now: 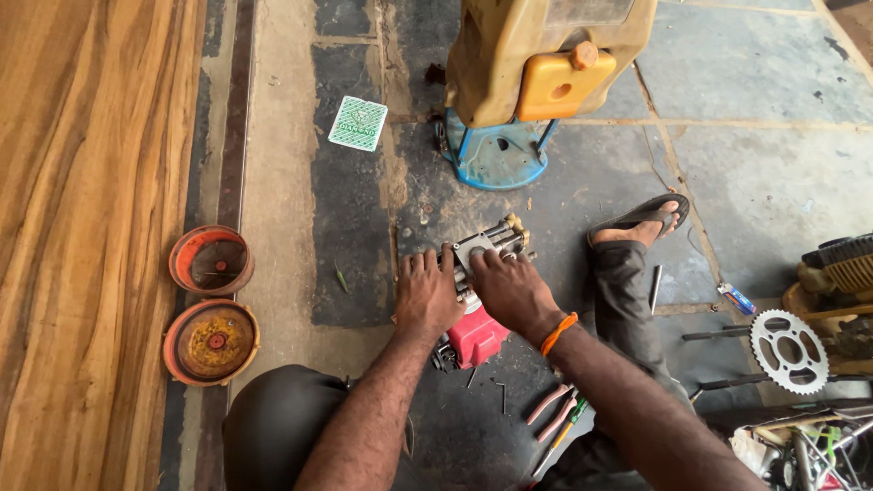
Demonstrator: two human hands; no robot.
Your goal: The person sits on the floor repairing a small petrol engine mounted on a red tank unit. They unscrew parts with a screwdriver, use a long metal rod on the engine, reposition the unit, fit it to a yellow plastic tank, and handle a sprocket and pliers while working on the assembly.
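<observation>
A small pump-like metal assembly (486,244) with brass fittings at its far end and a red block (476,337) at its near end lies on the stone floor. My left hand (426,293) rests flat on its left side, fingers pointing away from me. My right hand (511,287), an orange band on its wrist, presses on the grey metal plate on top of the assembly. Both hands hold the assembly down between them.
A yellow tank (536,55) stands on a blue stand (496,155) ahead. Two round orange housings (211,300) lie at the left by a wooden panel. Pliers (552,414), a sprocket (787,350), a green packet (358,123) and my sandalled foot (641,221) surround the spot.
</observation>
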